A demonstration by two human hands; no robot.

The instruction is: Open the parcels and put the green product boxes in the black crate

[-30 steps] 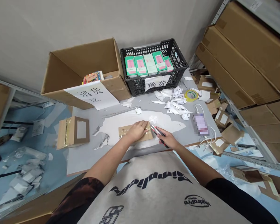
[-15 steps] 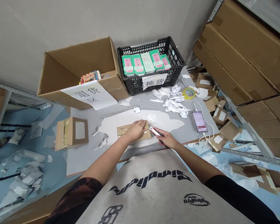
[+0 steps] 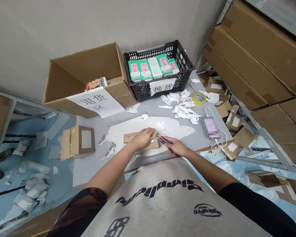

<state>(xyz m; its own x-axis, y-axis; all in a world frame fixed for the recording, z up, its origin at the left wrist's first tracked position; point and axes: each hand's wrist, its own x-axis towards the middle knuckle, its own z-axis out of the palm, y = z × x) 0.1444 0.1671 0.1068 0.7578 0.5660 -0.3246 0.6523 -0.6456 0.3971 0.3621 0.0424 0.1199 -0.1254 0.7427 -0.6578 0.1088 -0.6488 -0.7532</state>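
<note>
A small flat cardboard box (image 3: 153, 143) with shiny tape lies crosswise on the white sheet at the table's near edge. Over its top rests my left hand (image 3: 143, 138), closed on the box, fingers bent near its right end. My right hand (image 3: 177, 147) is wrapped round a red and black utility knife (image 3: 164, 140). The knife's tip points left and meets the box's right end, close to my left fingertips. Whether the blade is in the tape I cannot tell.
Behind stand a large open carton (image 3: 85, 62) and a black crate (image 3: 160, 77) holding several green-pink boxes. Crumpled paper (image 3: 186, 110), a tape roll (image 3: 199, 98) and a cabled phone (image 3: 211, 127) lie right. Another cardboard box (image 3: 78, 142) sits at the left edge.
The knife has turned a little in my right hand, and its tip has shifted slightly left at the box's end. My left hand stays on the box. The view has shifted slightly.
</note>
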